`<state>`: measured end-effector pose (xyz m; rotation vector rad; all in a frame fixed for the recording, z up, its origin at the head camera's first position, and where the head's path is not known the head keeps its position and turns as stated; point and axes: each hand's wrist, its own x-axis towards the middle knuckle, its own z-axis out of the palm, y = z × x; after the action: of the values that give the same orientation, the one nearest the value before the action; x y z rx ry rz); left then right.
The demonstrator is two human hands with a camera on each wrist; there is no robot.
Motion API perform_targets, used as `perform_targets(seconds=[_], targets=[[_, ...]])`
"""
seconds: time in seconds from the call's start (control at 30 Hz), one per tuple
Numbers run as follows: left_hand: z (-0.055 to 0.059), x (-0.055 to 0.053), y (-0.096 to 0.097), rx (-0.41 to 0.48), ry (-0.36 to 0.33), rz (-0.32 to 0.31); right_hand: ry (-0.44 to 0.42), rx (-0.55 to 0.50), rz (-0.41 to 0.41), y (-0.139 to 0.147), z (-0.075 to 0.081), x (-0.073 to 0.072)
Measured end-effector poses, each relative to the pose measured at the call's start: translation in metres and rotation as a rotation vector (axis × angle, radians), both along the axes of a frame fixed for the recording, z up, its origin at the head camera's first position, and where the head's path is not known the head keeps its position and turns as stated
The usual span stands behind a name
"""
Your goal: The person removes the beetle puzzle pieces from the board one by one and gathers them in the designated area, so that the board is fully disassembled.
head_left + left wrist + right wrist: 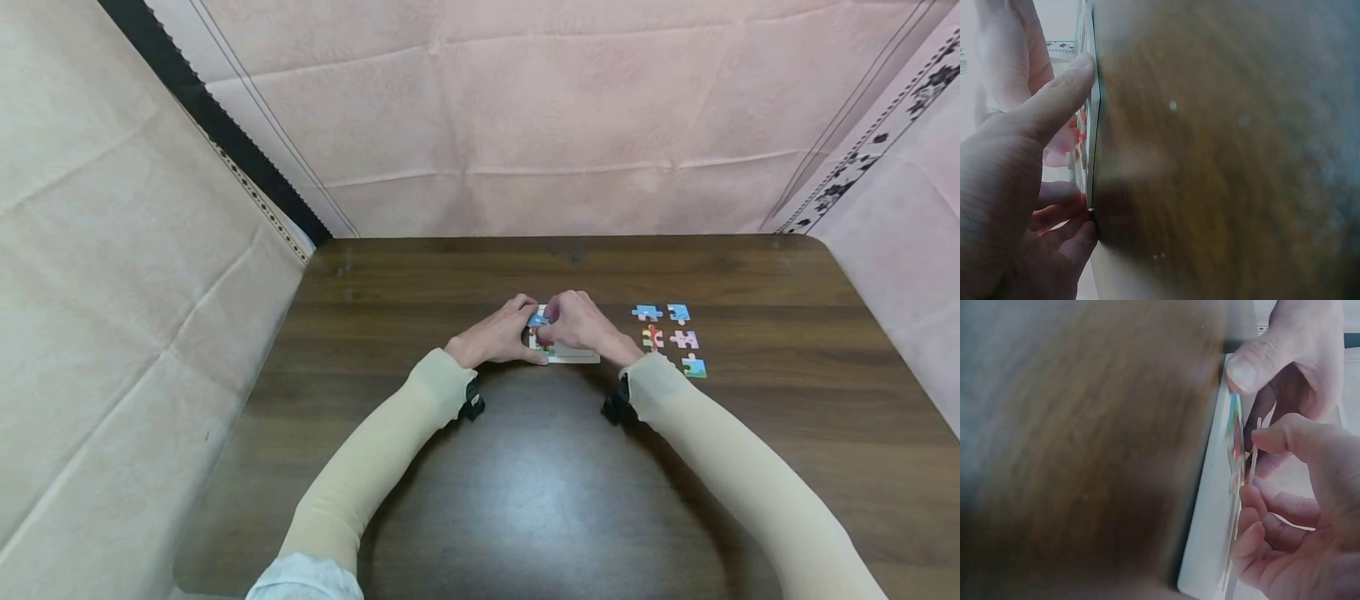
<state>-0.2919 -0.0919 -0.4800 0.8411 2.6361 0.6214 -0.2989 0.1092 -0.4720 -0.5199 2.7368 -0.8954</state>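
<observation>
A small white puzzle board (581,358) lies on the table, with some colourful pieces set in its left part. My left hand (501,332) grips the board at its left end. The left thumb (1063,94) presses the near edge, while the fingers (1060,219) reach its far side. Above the board my right hand (579,321) pinches a puzzle piece (1254,453), seen edge-on between thumb and fingers in the right wrist view. Its picture is hidden there. Both hands cover much of the board in the head view.
Right of the board lie several loose pieces: two blue ones (647,312), a red and yellow one (652,337), a pink one (684,339) and a blue-green one (693,366). The brown wooden table (517,500) has pale cloth (562,125) hanging behind it.
</observation>
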Motion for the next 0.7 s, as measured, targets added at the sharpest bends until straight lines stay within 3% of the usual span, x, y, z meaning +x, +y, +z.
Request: perform_targets(seconds=[0.37,0.7], targets=[[0.000,0.001,0.001,-0.033,0.007,0.023,0.081,-0.035,-0.004,0.033,0.003,0.001],[-0.001,0.001,0.002,-0.043,0.005,0.022,0.125,0.029,-0.004,0.073,0.006,-0.002]])
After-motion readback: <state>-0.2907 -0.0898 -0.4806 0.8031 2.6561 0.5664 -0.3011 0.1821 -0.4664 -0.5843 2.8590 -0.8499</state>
